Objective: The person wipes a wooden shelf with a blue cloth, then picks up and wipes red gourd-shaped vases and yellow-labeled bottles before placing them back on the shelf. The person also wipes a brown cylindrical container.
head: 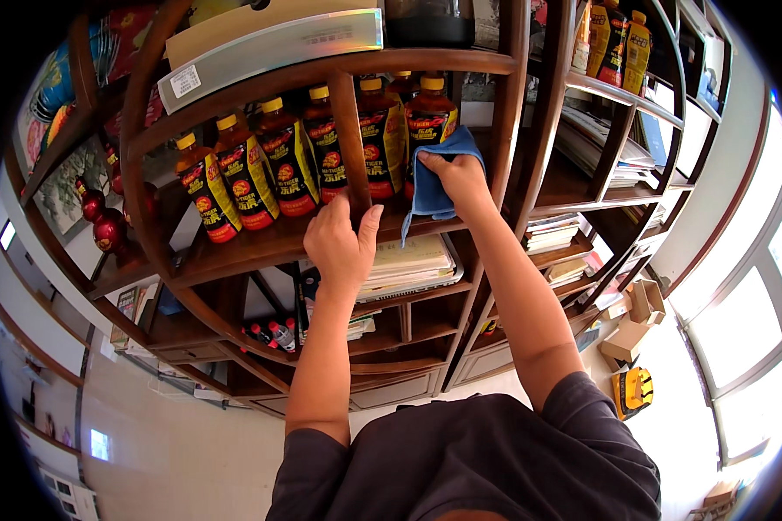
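My right hand (459, 179) grips a folded blue cloth (433, 192), which hangs in front of the rightmost drink bottle (430, 120) and over the shelf's front edge. At the foot of a wooden upright (352, 143), my left hand (342, 241) rests on the front edge of the same shelf (267, 251), thumb and fingers around the upright's base. Several Hi-Tiger drink bottles (287, 156) with yellow caps and black, yellow and red labels stand in a row on this shelf, on both sides of the upright. The cloth hides part of the rightmost bottle.
A long flat box (267, 58) lies on the shelf above. Stacked papers (410, 260) fill the compartment below. Red gourd ornaments (107, 228) stand at the left. More bottles (616, 45) are at the upper right. Cardboard boxes (625, 338) and a yellow bag (633, 392) sit on the floor.
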Action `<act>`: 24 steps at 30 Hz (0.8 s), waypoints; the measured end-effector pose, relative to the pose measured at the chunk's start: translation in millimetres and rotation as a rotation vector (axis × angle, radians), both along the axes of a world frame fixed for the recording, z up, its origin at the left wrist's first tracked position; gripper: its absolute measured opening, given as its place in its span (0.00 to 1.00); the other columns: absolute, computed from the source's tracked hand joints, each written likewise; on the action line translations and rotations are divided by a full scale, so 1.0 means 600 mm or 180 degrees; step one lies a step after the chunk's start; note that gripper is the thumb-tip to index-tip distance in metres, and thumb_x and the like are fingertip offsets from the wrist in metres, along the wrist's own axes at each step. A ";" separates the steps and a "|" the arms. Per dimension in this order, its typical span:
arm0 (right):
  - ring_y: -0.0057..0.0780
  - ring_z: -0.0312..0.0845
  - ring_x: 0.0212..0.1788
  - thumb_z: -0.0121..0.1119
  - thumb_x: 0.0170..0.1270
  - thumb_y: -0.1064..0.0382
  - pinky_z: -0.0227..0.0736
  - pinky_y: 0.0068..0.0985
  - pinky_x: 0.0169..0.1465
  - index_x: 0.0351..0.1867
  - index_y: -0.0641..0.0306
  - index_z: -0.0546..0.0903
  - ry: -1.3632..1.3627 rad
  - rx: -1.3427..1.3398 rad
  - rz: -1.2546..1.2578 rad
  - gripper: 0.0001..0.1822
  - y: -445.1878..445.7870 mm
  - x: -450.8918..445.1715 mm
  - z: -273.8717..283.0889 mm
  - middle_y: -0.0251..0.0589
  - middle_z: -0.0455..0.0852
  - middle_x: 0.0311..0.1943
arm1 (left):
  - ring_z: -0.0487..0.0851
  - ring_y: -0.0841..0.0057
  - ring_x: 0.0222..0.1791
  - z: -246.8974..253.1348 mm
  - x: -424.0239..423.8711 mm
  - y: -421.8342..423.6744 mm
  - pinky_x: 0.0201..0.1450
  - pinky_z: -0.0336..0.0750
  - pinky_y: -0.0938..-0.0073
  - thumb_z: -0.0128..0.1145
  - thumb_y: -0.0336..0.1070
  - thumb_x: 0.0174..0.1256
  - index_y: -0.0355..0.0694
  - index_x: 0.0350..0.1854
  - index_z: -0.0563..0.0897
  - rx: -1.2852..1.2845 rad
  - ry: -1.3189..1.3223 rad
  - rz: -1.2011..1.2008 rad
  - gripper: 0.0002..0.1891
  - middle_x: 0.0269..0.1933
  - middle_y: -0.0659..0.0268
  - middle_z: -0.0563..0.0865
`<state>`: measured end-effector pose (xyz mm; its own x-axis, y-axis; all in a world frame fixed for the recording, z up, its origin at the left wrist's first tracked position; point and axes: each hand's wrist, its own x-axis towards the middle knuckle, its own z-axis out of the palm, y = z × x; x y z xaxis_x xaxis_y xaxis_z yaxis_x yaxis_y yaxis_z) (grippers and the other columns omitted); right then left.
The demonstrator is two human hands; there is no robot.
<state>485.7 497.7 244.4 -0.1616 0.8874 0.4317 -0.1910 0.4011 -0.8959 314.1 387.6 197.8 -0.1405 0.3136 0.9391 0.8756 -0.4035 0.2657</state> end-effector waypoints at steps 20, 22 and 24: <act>0.61 0.75 0.60 0.65 0.64 0.67 0.69 0.40 0.63 0.64 0.73 0.73 -0.0560 0.2351 -0.1547 0.27 -0.023 -0.026 -0.026 0.62 0.79 0.57 | 0.78 0.54 0.32 -0.016 -0.006 0.004 0.37 0.70 0.59 0.61 0.56 0.67 0.34 0.42 0.79 0.0064 0.0573 0.0591 0.24 0.30 0.57 0.79; 0.57 0.74 0.62 0.65 0.64 0.70 0.69 0.40 0.64 0.65 0.74 0.72 -0.0151 0.2791 -0.1526 0.28 -0.064 -0.025 -0.017 0.61 0.76 0.61 | 0.79 0.59 0.33 -0.020 -0.008 0.006 0.41 0.70 0.61 0.60 0.58 0.67 0.34 0.50 0.80 0.0054 0.0634 0.0660 0.27 0.31 0.60 0.80; 0.46 0.77 0.60 0.65 0.64 0.74 0.71 0.36 0.63 0.66 0.73 0.71 0.0679 0.2746 -0.1083 0.29 -0.099 -0.026 0.005 0.56 0.79 0.59 | 0.79 0.59 0.33 -0.026 -0.011 0.013 0.43 0.70 0.60 0.59 0.59 0.67 0.32 0.52 0.80 0.0240 0.0697 0.0602 0.30 0.31 0.60 0.80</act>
<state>470.4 438.3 247.7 0.2048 0.2338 0.9505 -0.0675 0.9721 -0.2246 307.2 395.4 182.5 0.0186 0.2294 0.9732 0.9703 -0.2390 0.0378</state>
